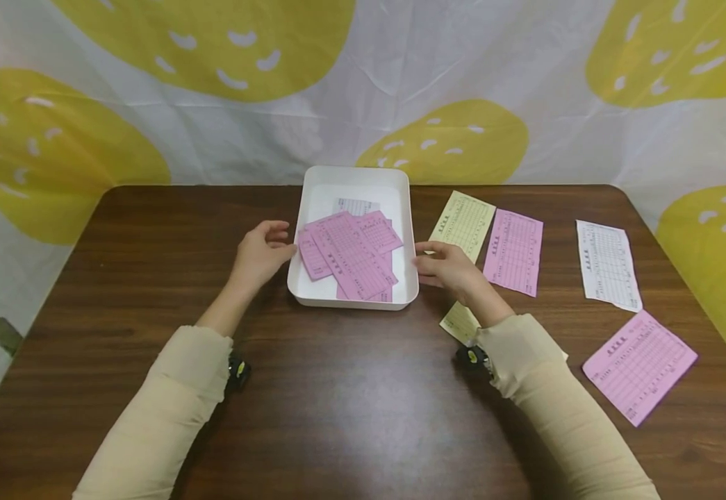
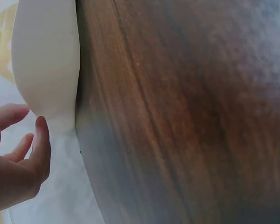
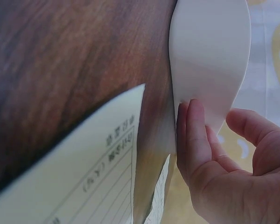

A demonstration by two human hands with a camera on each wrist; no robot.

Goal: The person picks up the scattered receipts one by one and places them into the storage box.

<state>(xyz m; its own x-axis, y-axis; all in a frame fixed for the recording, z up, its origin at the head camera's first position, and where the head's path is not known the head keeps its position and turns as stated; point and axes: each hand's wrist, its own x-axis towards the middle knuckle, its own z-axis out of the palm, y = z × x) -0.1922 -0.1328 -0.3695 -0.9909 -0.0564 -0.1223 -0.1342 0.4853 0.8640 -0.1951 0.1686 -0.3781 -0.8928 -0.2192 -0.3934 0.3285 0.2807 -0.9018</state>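
A white tray (image 1: 356, 171) stands at the middle of the brown table (image 1: 350, 403). It holds several overlapping pink slips (image 1: 350, 253) and a white slip (image 1: 355, 206) under them. My left hand (image 1: 280, 240) lies beside the tray's left wall with fingers relaxed and holds nothing. In the left wrist view its fingertips (image 2: 41, 128) hover close to the tray wall (image 2: 46, 60). My right hand (image 1: 428, 264) is at the tray's right wall. There its straight fingers (image 3: 193, 135) touch the tray wall (image 3: 210, 51).
Right of the tray lie a yellow slip (image 1: 463, 222), a pink slip (image 1: 514, 251), a white slip (image 1: 608, 264) and another pink slip (image 1: 639, 364). A second yellow slip (image 1: 459, 323) (image 3: 84, 177) sits partly under my right wrist. A patterned cloth hangs behind the table.
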